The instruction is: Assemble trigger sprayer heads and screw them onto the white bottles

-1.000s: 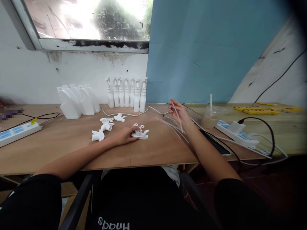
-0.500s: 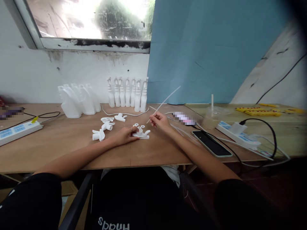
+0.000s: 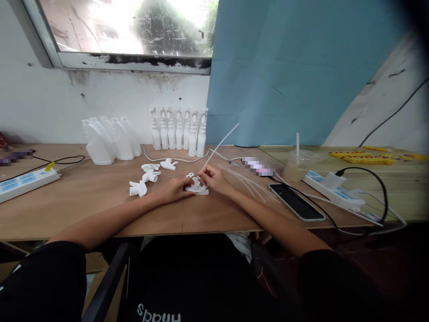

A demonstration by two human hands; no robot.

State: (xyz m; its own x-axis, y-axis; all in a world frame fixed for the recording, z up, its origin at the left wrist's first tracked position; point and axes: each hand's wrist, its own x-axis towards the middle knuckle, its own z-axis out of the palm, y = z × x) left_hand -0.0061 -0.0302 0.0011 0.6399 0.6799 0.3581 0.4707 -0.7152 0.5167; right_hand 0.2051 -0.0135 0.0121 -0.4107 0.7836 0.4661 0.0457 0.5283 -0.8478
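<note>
My left hand [image 3: 175, 187] is closed on a white spray-trigger head [image 3: 197, 188] that lies on the wooden table [image 3: 100, 205]. My right hand [image 3: 214, 178] pinches a thin white tube [image 3: 221, 143] near its lower end. The tube slants up and to the right, and its lower tip sits at the trigger head. Both hands touch at the trigger head.
More loose trigger heads [image 3: 144, 181] lie to the left. White bottles [image 3: 110, 141] and upright sprayers [image 3: 179, 130] stand by the wall. Spare tubes [image 3: 250, 183], a phone [image 3: 296, 201], a plastic cup [image 3: 298, 164] and a power strip [image 3: 335, 190] with cables lie right. Another strip [image 3: 25, 181] lies far left.
My right hand picked a tube from the pile at the right and brought it left and down to the trigger head. My left hand stayed in place.
</note>
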